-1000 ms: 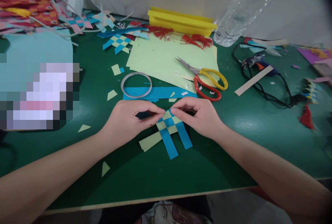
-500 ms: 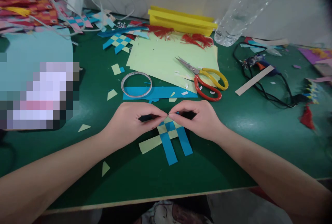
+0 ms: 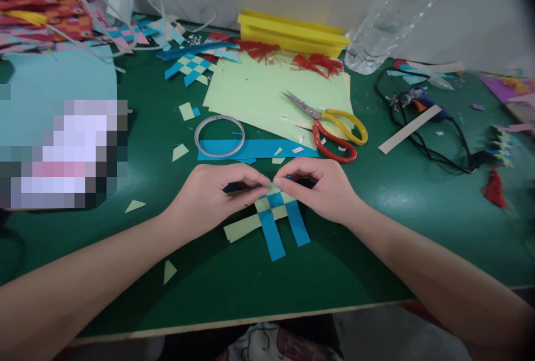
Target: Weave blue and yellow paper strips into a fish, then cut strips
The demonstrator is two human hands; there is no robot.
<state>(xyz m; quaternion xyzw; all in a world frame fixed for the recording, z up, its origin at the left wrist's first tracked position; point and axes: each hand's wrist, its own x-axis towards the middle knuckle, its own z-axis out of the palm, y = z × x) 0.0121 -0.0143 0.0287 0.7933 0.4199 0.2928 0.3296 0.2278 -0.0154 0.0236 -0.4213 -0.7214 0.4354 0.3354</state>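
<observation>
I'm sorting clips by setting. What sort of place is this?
Probably a paper-craft work area: a green table strewn with paper offcuts, scissors lying partly on pale green sheets, and a woven paper piece pinched by the left hand and right hand.

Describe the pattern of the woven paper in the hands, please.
Head view: the woven paper has blue and pale green checks.

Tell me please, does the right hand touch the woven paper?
Touching: the head view shows the right hand pinching the far edge of the woven paper.
</observation>
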